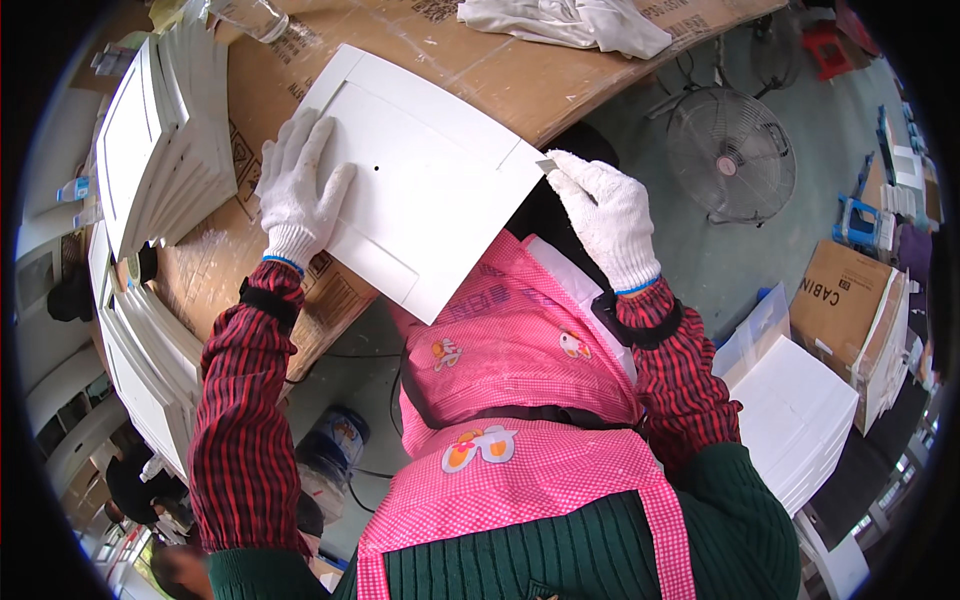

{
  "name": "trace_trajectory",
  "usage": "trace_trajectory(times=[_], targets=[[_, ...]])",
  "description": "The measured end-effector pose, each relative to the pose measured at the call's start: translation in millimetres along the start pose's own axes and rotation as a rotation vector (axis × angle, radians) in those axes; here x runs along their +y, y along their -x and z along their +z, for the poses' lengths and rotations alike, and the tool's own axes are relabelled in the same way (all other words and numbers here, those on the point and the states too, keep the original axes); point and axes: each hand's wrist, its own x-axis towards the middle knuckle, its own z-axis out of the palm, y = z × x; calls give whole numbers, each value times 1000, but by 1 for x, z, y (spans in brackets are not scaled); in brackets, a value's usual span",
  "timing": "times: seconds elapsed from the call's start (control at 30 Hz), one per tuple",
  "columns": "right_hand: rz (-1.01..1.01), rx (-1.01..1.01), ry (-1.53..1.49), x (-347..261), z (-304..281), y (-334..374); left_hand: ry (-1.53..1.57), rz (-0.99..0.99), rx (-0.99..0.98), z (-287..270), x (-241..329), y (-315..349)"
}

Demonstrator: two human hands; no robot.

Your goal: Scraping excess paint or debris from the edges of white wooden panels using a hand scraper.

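We have a thin white rectangular panel with a recessed centre and one small dark hole (440, 185), lying partly on the bench covered in brown cardboard (565, 90) and jutting past its edge over the pink checked apron (520, 385). Our left hand, in a white knitted glove (300, 180), lies flat on the panel's left side with fingers spread, pressing rather than gripping. Our right hand, in a matching glove (605, 210), has thumb and fingers pinched together on a small flat grey piece (545, 164) at the panel's right corner; we cannot tell what that piece is.

We judge the panel stiff and fairly light, with a smooth face that may slide under knitted gloves. Its corners and finish look easy to chip or scuff, so we would take hold by two opposite edges and keep a broad palm on the part the bench supports.

As for writing, dark print and square code-like marks run across the cardboard, and the brown carton (840, 300) at right bears large dark capitals. Faint purple characters show on the apron, too blurred to read. We see no label on the panel.
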Motion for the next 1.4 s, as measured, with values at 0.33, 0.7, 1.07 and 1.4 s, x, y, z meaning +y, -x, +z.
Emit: trace_trajectory(times=[0.33, 0.7, 1.07, 1.4], targets=[[-71, 29, 84, 4, 0, -1, 8, 19, 11, -2, 1, 0], [-1, -30, 61, -7, -3, 15, 14, 8, 6, 1, -2, 1], [13, 45, 39, -3, 3, 23, 22, -1, 10, 3, -4, 0], [-57, 16, 75, -5, 2, 22, 11, 2, -14, -1, 0, 0]])
